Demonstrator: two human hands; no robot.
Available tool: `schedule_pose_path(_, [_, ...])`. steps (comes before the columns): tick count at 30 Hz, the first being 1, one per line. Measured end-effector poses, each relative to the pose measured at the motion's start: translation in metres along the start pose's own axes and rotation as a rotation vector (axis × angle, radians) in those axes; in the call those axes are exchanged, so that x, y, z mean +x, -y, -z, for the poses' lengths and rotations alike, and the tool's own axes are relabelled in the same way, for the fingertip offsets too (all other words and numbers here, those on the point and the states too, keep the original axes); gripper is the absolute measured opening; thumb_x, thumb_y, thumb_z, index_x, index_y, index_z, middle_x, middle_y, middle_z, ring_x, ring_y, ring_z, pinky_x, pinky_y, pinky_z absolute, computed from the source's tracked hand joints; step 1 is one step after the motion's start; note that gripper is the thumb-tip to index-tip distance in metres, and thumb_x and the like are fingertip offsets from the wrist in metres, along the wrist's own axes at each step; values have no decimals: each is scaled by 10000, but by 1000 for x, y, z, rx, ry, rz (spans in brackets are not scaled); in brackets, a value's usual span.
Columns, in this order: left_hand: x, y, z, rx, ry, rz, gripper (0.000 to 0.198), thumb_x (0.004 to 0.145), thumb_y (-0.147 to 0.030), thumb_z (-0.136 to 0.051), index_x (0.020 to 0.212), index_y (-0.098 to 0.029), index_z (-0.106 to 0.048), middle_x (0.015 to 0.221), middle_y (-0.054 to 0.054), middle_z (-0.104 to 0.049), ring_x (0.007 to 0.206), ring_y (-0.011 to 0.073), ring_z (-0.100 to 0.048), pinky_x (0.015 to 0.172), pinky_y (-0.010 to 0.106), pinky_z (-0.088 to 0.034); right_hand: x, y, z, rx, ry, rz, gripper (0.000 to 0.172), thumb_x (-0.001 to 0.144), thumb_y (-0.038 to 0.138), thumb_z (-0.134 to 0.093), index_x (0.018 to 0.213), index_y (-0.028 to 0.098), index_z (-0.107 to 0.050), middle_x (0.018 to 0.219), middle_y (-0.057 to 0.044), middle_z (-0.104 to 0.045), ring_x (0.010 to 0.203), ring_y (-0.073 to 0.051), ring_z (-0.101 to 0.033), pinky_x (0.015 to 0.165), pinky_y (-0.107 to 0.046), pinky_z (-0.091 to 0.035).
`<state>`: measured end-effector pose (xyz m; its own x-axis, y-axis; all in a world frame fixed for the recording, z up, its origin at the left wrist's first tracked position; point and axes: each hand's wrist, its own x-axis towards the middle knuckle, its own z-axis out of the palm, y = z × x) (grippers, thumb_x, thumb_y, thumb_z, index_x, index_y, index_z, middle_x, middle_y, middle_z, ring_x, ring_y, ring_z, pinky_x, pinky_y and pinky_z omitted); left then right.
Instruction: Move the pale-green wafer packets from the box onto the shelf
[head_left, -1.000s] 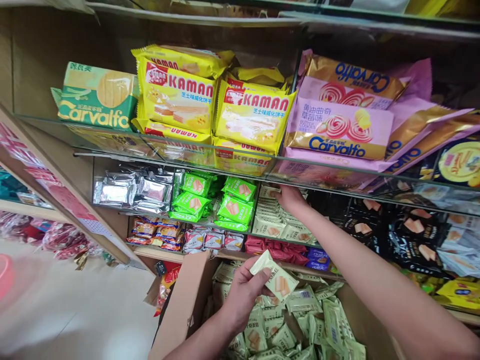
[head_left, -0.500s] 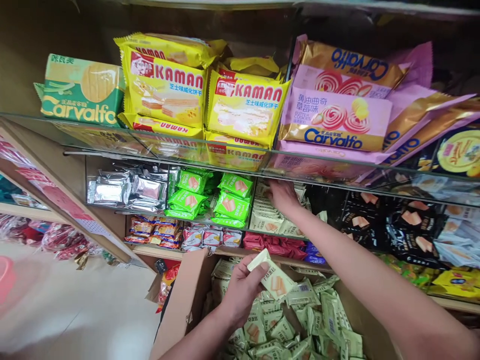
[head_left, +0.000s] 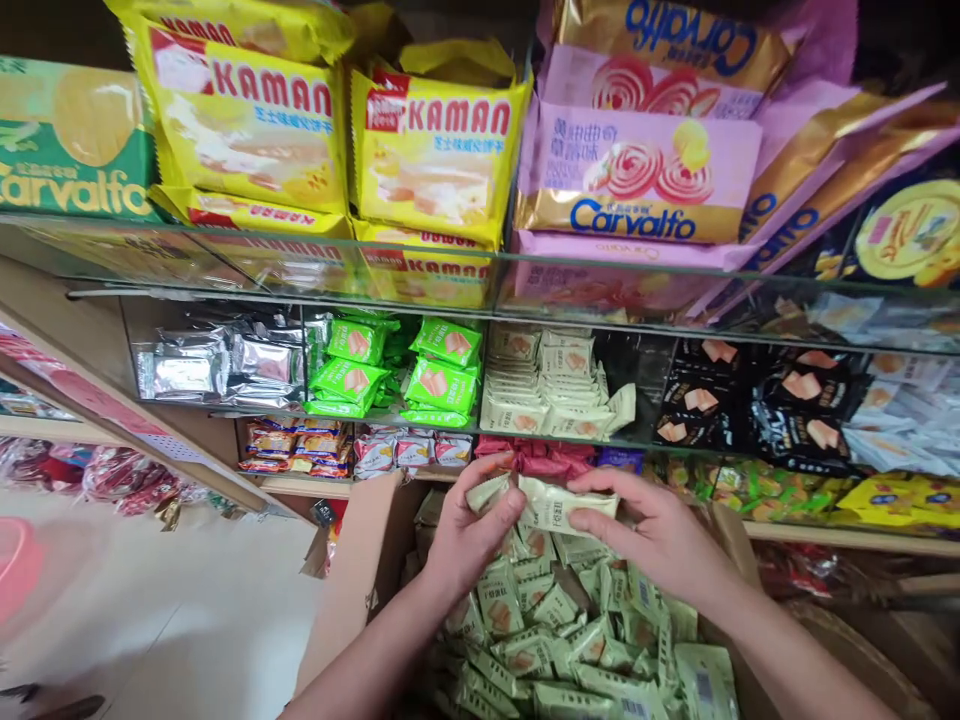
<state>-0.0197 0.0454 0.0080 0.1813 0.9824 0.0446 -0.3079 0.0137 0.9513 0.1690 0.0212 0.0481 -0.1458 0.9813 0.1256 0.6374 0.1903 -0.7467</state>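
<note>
Over an open cardboard box (head_left: 381,540), both hands hold a pale green snack packet (head_left: 541,506), tilted so that its printed front faces up. My left hand (head_left: 472,525) is closed on the left end, thumb on top. The right end is pinched between the thumb and fingers of my right hand (head_left: 649,525). A pale piece of wrapper also shows between the left thumb and fingers; I cannot tell if it is a second packet. Many loose packets (head_left: 525,655) of the same kind fill the box. Matching packets (head_left: 544,385) stand stacked on the shelf just beyond.
Green packets (head_left: 442,370) and silver packets (head_left: 187,370) lie left of the stack, black packets (head_left: 701,400) right of it. Above runs a glass shelf edge (head_left: 420,265) bearing yellow wafer bags (head_left: 255,130) and pink cookie bags (head_left: 637,170). Pale floor (head_left: 172,620) shows at left.
My right hand has come back from the shelf stack to the box and now grips the packet beside my left hand. The left hand has risen slightly, and the view has shifted closer.
</note>
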Motion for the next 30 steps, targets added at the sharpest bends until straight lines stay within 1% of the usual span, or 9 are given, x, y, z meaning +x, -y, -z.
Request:
schedule_pose_path(3, [0,-1,-5,113,25,57,196,646,-290,-683,792,-160,-667,672,-1,-612,595,106,-528,574,196,-397,-19,-5,-11,88,-14,-21,174,737,366,-571,888,282,-593,921,-14,-630,862,-195,-565,768,-307,-430])
schedule_pose_path(6, [-1,3,-10,53,9,152,175,634,-318,-687,673,-148,-663,606,-9,-596,531,87,-497,523,186,-381,-23,-11,-26,300,-124,-125,276,699,362,-616,945,246,-568,897,-30,-621,805,-188,-567,709,-307,-446])
schedule_pose_path(10, [-2,9,-13,-60,-54,187,190,628,-324,-692,658,-145,-635,565,-34,-581,483,61,-468,484,165,-374,-23,-22,-47,705,-272,-271,240,703,362,-620,880,207,-572,687,15,-588,613,-123,-534,572,-245,-435])
schedule_pose_path(15, [-2,12,-16,-162,-139,209,212,620,-330,-698,642,-153,-583,530,-52,-565,455,68,-488,464,173,-398,-20,-22,-66,997,-521,-329,197,650,302,-685,813,211,-620,747,25,-615,685,-111,-536,667,-253,-427])
schedule_pose_path(20, [-1,14,-16,-187,-229,231,244,629,-359,-681,660,-153,-554,515,-47,-559,433,85,-495,461,193,-406,-17,-18,-81,1213,-583,-345,120,655,292,-676,722,224,-603,695,34,-635,678,-133,-567,665,-289,-446])
schedule_pose_path(23, [-1,16,-11,-64,-222,175,238,636,-366,-670,658,-145,-583,538,-38,-559,454,85,-482,465,190,-387,-20,-20,-78,993,-492,-316,153,695,328,-632,809,238,-584,757,17,-638,694,-148,-575,660,-302,-457])
schedule_pose_path(26, [-1,13,-4,151,-166,14,199,671,-344,-645,652,-147,-627,584,-22,-581,527,96,-490,515,191,-384,-24,-18,-61,501,-290,-142,353,675,312,-646,1009,245,-553,998,-38,-609,855,-189,-559,765,-332,-438])
schedule_pose_path(27, [-2,12,-3,202,-142,-26,196,676,-339,-641,647,-146,-637,596,-15,-592,547,103,-496,535,196,-388,-24,-15,-53,354,-226,-85,369,680,308,-639,1034,246,-552,1040,-44,-596,900,-199,-547,799,-339,-423])
schedule_pose_path(30, [-3,8,-2,222,-143,-76,217,709,-360,-601,673,-150,-644,625,0,-610,589,123,-514,586,217,-401,-18,-6,-28,106,-119,-33,238,726,330,-579,947,246,-605,980,-33,-626,875,-196,-562,777,-324,-431])
